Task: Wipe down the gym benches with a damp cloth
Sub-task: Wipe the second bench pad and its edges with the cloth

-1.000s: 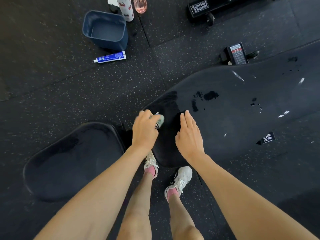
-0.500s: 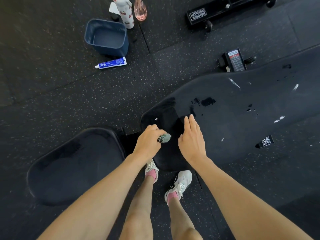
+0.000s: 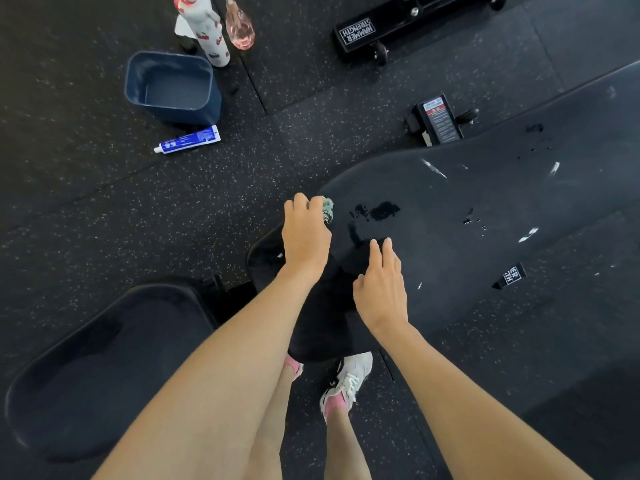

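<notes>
The left hand (image 3: 304, 237) has pushed the cloth (image 3: 328, 208) up the pad (image 3: 485, 209) toward its far edge. Beyond stand a bin (image 3: 173, 109), a tube (image 3: 188, 140) and two bottles (image 3: 207, 32), cut off at the top. The bunched cloth is mostly hidden under the gripping fingers, with a tip showing to their right. The right hand (image 3: 381, 289) lies flat on the pad, fingers straight.

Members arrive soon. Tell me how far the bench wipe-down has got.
Done: the near end of the back pad looks dark and wet, and the seat pad shows a damp-looking patch. In hand: the left hand grips the cloth at the pad's edge, and the right hand rests flat beside it. Left: white smears farther along the pad.
</notes>
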### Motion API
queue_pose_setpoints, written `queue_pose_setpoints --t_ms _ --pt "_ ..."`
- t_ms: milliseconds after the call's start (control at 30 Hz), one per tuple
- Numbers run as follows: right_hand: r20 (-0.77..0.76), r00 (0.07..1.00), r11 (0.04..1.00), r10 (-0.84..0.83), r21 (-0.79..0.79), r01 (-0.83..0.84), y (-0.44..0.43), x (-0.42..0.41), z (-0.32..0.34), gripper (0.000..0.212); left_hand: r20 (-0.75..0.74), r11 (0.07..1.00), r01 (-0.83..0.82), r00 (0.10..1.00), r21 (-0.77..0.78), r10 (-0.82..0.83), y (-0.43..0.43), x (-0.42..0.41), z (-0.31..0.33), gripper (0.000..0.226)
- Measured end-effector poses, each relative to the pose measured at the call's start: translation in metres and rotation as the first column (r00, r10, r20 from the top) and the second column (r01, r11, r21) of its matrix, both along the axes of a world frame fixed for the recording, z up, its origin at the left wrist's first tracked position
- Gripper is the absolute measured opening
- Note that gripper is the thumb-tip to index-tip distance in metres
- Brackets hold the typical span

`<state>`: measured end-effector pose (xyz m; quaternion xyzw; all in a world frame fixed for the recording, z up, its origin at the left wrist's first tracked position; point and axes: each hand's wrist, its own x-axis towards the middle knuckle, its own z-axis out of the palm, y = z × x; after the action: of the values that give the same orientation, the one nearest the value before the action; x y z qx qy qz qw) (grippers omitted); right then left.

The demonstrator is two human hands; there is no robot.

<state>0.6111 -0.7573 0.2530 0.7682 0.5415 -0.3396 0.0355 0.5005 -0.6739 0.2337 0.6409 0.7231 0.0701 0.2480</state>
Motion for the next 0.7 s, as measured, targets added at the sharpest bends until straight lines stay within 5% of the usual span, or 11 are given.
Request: queue_pose_setpoints --t_ms 200,333,533,700 --pt "0.036 0.999 0.999 -0.040 0.005 0.040 -0.004 0.015 0.000 0.063 0.075 0.945 0.326 0.942 0.008 -0.326 -0.032 -0.004 -0.004 0.043" --pt "0.022 0.996 0.996 -0.085 -0.005 0.085 -0.006 0.010 0.001 0.062 0.287 0.836 0.547 0.809 -0.050 -0.513 -0.032 -0.015 0.006 0.045" --pt "-0.007 0.994 0.994 -0.107 0.012 0.107 -0.001 -0.002 -0.002 0.061 0.112 0.983 0.181 0.977 0.031 -0.183 0.021 -0.035 -0.002 0.034" --pt "0.019 0.989 0.989 -0.147 0.034 0.147 0.002 0.002 -0.008 0.061 0.182 0.975 0.205 0.959 0.087 -0.218 -0.003 -0.012 -0.009 0.039"
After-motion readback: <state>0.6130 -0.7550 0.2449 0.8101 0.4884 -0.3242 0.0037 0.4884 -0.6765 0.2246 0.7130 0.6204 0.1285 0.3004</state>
